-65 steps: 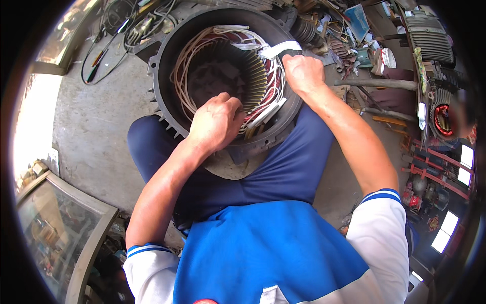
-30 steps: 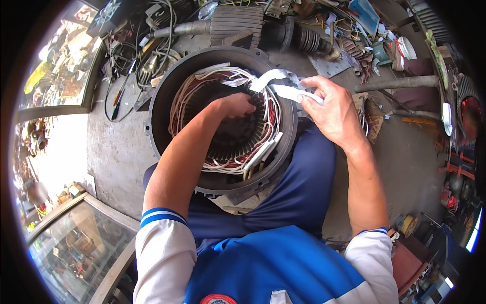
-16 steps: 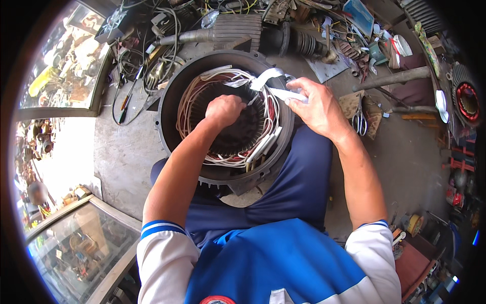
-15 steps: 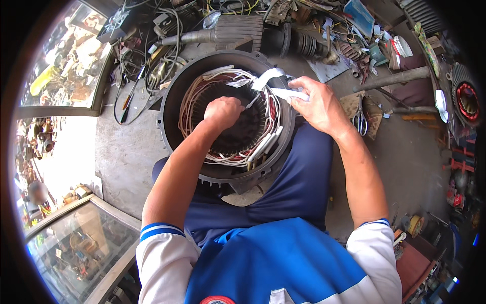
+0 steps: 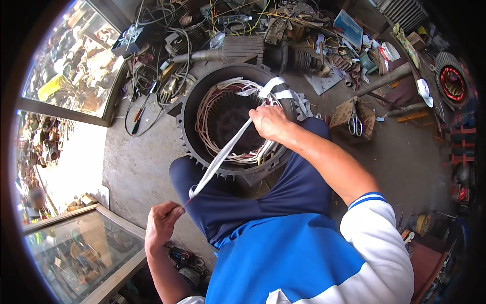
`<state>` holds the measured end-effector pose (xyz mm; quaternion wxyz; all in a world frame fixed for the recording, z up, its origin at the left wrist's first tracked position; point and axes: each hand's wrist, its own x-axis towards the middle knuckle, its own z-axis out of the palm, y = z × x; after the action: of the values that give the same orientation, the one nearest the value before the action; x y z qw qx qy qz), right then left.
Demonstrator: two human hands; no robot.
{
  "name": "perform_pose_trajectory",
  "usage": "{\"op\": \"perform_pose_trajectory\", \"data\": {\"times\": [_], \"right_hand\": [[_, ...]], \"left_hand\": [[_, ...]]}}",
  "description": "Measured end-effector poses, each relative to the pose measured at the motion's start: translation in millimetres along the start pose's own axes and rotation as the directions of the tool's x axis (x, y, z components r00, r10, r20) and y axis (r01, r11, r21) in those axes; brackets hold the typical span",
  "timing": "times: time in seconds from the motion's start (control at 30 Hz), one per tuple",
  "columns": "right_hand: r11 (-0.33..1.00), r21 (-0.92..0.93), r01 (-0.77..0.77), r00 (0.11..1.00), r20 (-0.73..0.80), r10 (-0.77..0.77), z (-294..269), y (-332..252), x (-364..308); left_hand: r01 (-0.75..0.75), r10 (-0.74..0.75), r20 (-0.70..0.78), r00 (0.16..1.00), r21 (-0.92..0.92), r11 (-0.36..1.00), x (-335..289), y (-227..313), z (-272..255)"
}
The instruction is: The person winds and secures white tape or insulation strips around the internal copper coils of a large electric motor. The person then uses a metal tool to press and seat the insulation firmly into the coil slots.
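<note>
Between my knees stands a round motor housing (image 5: 188, 81) with a stator winding (image 5: 205, 139) of white sleeved and reddish wires round its inner rim. White cloth tape (image 5: 216, 164) stretches taut from the winding's right side down toward the left. My left hand (image 5: 162, 223) is closed, pinching a thin reddish wire (image 5: 187, 202) that leads to the tape's knotted end. My right hand (image 5: 269, 121) is closed on the tape where it meets the winding; its fingertips are partly hidden. More loose white tape (image 5: 275, 84) loops over the housing's far right rim.
Scissors (image 5: 355, 124) lie on a cardboard box (image 5: 344, 112) to the right. A finned motor part (image 5: 243, 49) and scrap lie beyond the housing. A glass-topped case (image 5: 86, 253) stands at lower left. Another stator (image 5: 452, 83) sits far right.
My left hand has come out of the housing and swung down to the left, drawing the tape taut. My right hand has moved from the loose tape onto the winding's right side.
</note>
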<state>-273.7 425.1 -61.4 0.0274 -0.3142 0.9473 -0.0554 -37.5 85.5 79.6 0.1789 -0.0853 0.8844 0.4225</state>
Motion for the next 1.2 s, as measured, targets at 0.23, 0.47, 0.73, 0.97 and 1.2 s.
{"op": "perform_pose_trajectory", "data": {"times": [0.23,0.47,0.73,0.97,1.2], "right_hand": [[0.989,-0.142,-0.03,0.96,0.273,0.069,50,-16,45],[0.806,0.377,0.456,0.889,-0.235,-0.394,-53,-177,-6],[0.351,0.374,0.858,0.509,-0.706,-0.492,-134,-282,-57],[0.984,0.073,0.165,0.978,-0.139,-0.154,-21,-88,24],[1.0,-0.008,0.01,0.999,0.041,-0.01,51,-45,38]], "left_hand": [[-0.104,-0.229,-0.372,0.9,-0.692,0.714,-158,-134,-34],[-0.168,-0.112,-0.261,0.959,-0.838,0.519,-50,-116,54],[-0.069,-0.097,-0.377,0.921,-0.405,0.912,18,45,64],[-0.545,-0.21,-0.938,0.276,-0.333,0.769,-85,-125,-52],[-0.774,-0.188,-0.959,0.211,-0.281,0.568,-185,-137,-115]]}}
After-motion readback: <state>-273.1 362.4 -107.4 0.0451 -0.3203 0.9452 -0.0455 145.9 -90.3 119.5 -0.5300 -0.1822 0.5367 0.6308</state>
